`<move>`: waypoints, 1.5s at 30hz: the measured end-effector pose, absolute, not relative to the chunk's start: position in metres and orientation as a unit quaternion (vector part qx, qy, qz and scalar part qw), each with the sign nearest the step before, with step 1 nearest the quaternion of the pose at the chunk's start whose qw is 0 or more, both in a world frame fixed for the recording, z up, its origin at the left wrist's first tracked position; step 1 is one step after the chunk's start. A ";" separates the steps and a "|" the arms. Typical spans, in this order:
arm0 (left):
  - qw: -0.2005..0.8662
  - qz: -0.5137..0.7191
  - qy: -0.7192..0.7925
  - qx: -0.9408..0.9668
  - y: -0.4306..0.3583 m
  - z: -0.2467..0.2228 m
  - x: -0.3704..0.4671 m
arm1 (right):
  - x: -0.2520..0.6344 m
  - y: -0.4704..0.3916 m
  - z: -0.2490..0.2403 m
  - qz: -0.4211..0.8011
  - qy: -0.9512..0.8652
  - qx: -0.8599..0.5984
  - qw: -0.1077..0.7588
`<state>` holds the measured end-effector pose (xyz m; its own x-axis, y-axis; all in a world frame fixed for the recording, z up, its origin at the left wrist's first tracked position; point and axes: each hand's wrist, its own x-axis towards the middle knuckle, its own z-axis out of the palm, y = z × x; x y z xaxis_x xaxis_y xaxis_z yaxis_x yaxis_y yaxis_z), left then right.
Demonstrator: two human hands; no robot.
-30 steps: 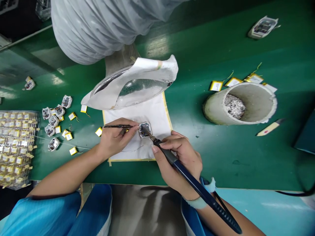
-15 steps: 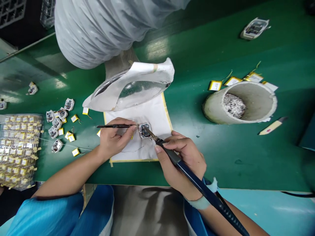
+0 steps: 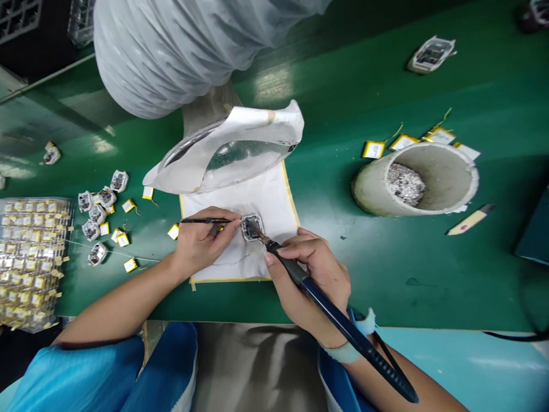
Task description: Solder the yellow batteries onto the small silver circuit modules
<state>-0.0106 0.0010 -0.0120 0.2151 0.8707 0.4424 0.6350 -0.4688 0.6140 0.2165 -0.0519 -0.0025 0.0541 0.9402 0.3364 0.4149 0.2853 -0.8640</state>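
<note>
A small white device housing [image 3: 252, 228] with an exposed circuit board lies on the white sheet [image 3: 274, 200]. My left hand [image 3: 203, 237] is closed around thin black tweezers [image 3: 201, 220], whose tip reaches the housing's left edge. From the right, my right hand [image 3: 315, 280] grips a dark blue soldering iron [image 3: 338, 312], its metal tip on or just over the board. A thin wire curves across the sheet below the housing. Part of a yellow battery [image 3: 174, 231] shows beside my left hand.
A clear, white-edged fume hood [image 3: 246, 163] on a grey duct [image 3: 171, 51] overhangs the sheet. At right are a pot of metal shavings [image 3: 454, 183], batteries [image 3: 374, 149] and a blade [image 3: 470, 220]. Left are several housings [image 3: 98, 253] and battery trays [image 3: 30, 252].
My right hand and the iron have shifted slightly left and up. My left hand and the tweezers have moved a little right, and more of the battery beside them shows.
</note>
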 end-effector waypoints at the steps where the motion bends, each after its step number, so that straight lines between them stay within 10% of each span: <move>1: 0.151 0.384 0.497 0.764 0.001 -0.012 -0.011 | 0.216 -0.052 -0.003 0.263 -0.638 -0.534 0.488; 45: 0.161 0.392 0.521 0.741 0.005 -0.010 -0.005 | 0.215 -0.052 -0.005 0.253 -0.634 -0.540 0.493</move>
<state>-0.0052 0.0055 -0.0099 0.1507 0.8982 0.4131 0.6465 -0.4056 0.6462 0.2148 -0.0518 -0.0052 0.0682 0.9337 0.3515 0.4342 0.2894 -0.8531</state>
